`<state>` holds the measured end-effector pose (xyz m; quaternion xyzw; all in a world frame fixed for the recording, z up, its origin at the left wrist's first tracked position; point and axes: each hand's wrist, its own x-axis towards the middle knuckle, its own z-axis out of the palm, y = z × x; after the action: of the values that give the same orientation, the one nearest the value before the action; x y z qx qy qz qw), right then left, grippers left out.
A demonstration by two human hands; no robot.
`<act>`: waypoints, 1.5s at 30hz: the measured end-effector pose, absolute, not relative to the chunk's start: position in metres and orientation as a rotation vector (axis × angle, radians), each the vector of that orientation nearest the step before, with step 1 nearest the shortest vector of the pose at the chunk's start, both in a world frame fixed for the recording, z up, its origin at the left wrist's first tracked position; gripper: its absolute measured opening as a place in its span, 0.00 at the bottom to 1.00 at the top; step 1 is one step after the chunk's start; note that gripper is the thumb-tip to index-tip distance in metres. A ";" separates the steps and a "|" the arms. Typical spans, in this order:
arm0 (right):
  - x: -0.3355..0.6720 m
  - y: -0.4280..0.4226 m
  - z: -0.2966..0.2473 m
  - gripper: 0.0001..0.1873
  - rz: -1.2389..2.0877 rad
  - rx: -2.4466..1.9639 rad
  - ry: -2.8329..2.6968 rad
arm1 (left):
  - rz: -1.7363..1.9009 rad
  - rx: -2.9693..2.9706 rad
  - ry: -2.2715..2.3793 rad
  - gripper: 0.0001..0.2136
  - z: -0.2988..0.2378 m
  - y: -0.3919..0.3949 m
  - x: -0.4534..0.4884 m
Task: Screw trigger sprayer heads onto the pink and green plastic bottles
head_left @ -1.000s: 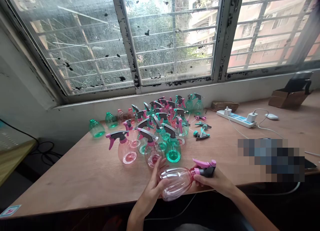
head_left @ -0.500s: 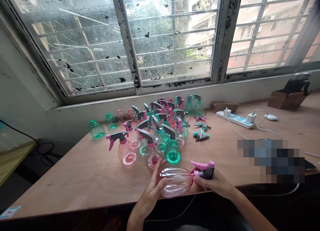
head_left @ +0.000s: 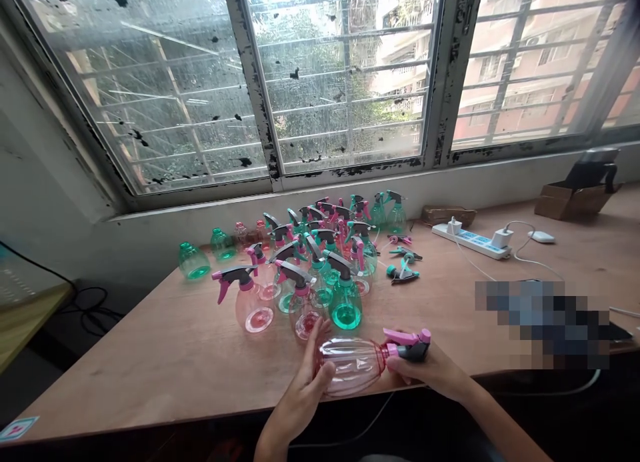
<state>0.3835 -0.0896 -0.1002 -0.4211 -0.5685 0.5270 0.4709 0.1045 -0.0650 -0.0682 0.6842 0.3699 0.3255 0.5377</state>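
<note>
At the lower centre of the frame, a clear pink ribbed plastic bottle (head_left: 353, 369) is held on its side above the near edge of a brown wooden table (head_left: 150, 375). Its base end is cupped by the left hand (head_left: 305, 390), the thumb and fingers being parted around the wall. At its neck, a pink-and-black plastic trigger head (head_left: 413, 349) is gripped by the right hand (head_left: 436, 370); the fingers beneath are partly hidden. Beyond, at the centre, transparent pink and green spray bottles (head_left: 346, 299) are clustered upright. To their right, loose green-and-black trigger heads (head_left: 403, 271) are laid; farther right, a white power strip (head_left: 470, 241) is seen. The top is filled by a grey-framed window (head_left: 345, 82).
</note>
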 end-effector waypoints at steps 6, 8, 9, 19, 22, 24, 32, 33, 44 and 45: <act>0.381 -0.085 -0.100 0.23 1.256 -1.028 -1.270 | 0.759 1.618 0.867 0.51 -0.063 -0.069 0.110; 0.380 -0.085 -0.097 0.21 1.264 -1.012 -1.250 | 0.764 1.628 0.878 0.58 -0.062 -0.070 0.111; 0.380 -0.086 -0.096 0.21 1.265 -1.005 -1.253 | 0.767 1.626 0.871 0.59 -0.062 -0.070 0.111; 0.382 -0.089 -0.091 0.17 1.305 -1.037 -1.385 | 0.768 1.576 0.831 0.43 -0.068 -0.065 0.104; 0.381 -0.087 -0.092 0.17 1.273 -1.011 -1.385 | 0.785 1.578 0.785 0.45 -0.069 -0.065 0.104; 0.382 -0.087 -0.092 0.17 1.278 -1.001 -1.390 | 0.784 1.546 0.792 0.43 -0.068 -0.065 0.104; 0.383 -0.091 -0.097 0.19 1.284 -1.078 -1.374 | 0.832 1.453 0.923 0.28 -0.060 -0.063 0.108; 0.384 -0.091 -0.097 0.18 1.250 -1.078 -1.404 | 0.836 1.448 0.925 0.28 -0.061 -0.062 0.108; 0.385 -0.090 -0.098 0.21 1.175 -1.081 -1.424 | 0.917 1.380 0.851 0.28 -0.072 -0.056 0.110; 0.385 -0.090 -0.100 0.23 1.212 -1.083 -1.369 | 0.902 1.386 0.818 0.28 -0.071 -0.058 0.109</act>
<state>0.3845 -0.0896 -0.1000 -0.4450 -0.5630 0.4983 0.4866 0.1094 -0.0582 -0.0706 0.5989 0.3535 0.3898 0.6037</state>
